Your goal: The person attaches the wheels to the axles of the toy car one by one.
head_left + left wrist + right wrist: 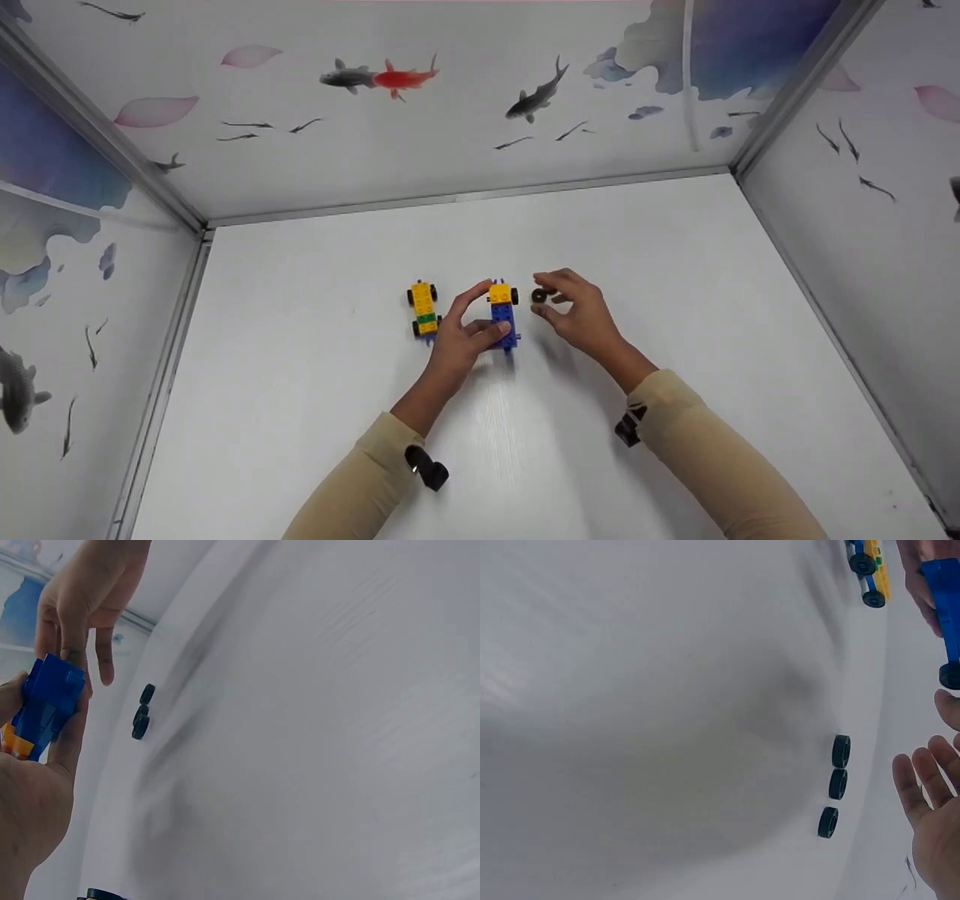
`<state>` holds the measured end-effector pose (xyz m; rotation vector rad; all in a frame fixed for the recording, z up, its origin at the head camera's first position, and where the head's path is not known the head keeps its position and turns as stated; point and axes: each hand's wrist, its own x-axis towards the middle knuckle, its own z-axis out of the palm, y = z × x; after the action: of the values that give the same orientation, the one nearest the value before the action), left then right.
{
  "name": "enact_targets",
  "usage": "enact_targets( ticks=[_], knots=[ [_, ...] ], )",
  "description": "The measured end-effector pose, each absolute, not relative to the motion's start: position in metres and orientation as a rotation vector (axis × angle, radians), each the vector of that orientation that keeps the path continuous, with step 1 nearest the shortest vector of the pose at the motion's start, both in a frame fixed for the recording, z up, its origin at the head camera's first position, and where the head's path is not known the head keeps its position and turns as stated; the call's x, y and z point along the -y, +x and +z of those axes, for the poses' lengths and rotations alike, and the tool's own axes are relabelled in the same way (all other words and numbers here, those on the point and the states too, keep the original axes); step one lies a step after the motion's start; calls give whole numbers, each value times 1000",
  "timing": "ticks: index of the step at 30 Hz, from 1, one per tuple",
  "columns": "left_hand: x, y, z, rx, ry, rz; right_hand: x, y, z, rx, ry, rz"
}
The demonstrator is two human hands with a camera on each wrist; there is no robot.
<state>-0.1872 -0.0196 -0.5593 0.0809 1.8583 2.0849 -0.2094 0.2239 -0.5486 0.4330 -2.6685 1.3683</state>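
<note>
My left hand [461, 330] grips a blue and yellow toy car [504, 315], raised off the table, its thumb on the blue part. One black wheel [950, 676] is fitted on this car's right side at the yellow end. At the blue end a bare axle peg [518, 337] sticks out. Just right of the car, my right hand [583, 311] hovers with thumb and fingers apart, nothing visible between them. Several loose black wheels [838, 784] lie in a row on the table beneath it; in the head view the right hand partly hides them.
Left of my left hand stands a second toy car [424, 307], yellow with a green block and black wheels, partly covered by that hand. The white table [300, 360] is bounded by printed panels [450, 135] at the back and both sides.
</note>
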Motion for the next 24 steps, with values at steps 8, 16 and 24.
enact_targets(
  ticks=[8, 16, 24],
  knots=[
    [23, -186, -560, -1877, 52, 2077, -239, -214, -559, 2787, 316, 1119],
    [25, -185, -560, -1876, 12, 2071, -255, -220, -565, 2908, 236, 1006],
    [25, -184, -559, -1845, 10, 2089, -262, -224, -566, 3032, 291, 900]
  ],
)
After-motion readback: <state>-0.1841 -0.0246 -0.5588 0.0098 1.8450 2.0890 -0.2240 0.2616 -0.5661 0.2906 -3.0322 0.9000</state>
